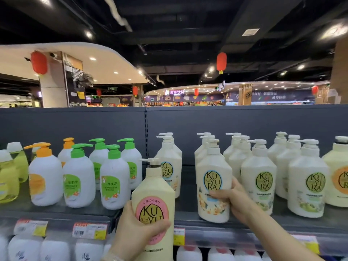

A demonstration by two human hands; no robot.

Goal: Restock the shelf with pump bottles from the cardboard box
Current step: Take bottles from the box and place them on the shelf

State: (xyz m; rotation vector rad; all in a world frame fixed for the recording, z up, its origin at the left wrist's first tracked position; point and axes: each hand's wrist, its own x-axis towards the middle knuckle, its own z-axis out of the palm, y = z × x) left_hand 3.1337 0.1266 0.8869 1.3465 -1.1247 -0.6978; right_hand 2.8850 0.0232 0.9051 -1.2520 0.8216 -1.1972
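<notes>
Head view, looking straight at the grey top shelf (188, 221). Left hand (135, 230) wrapped round a cream Kuyura pump bottle with a pink oval label (153, 204), thumb across the front just under the label, fingers hidden behind. Held upright, out in front of the shelf edge, below the gap between two columns of bottles. Left forearm coming up from the bottom edge, bracelet of some sort at the wrist, too blurry to call.

Right hand (235, 198) reaching in from the lower right, forearm angled up and to the left. Gripping the front Kuyura bottle with the blue-ringed label (213, 185), which stands on the shelf; thumb across the lower label, fingers curled round its right side.

Further right: rows of green-label Kuyura bottles (259, 178) and an orange-label one (337, 176) at the frame edge. Left side: white bottles with green pumps (79, 176) and orange pumps (45, 174). Price tags (90, 230) along the shelf lip. No cardboard box in view.
</notes>
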